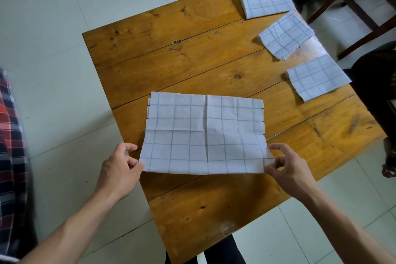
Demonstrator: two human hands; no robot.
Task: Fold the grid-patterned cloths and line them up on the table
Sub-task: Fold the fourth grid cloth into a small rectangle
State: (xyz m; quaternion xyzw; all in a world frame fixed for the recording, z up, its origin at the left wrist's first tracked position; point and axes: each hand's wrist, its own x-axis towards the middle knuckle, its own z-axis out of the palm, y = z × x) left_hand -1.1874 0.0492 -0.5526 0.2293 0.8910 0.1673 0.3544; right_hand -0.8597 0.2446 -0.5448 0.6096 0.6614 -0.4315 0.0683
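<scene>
Head cam: a half-folded grid cloth (205,133) lies on the wooden table (171,53), its near edge lifted a bit. The left hand (120,169) pinches its near left corner, the right hand (287,167) pinches the near right one. Three folded cloths (286,33) sit in a loose row along the table's right edge, well apart from it.

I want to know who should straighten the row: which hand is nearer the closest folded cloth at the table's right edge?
Right. The right hand pinches the big cloth's near right corner, below that folded cloth. The left hand pinches the opposite corner, far across the table.
</scene>
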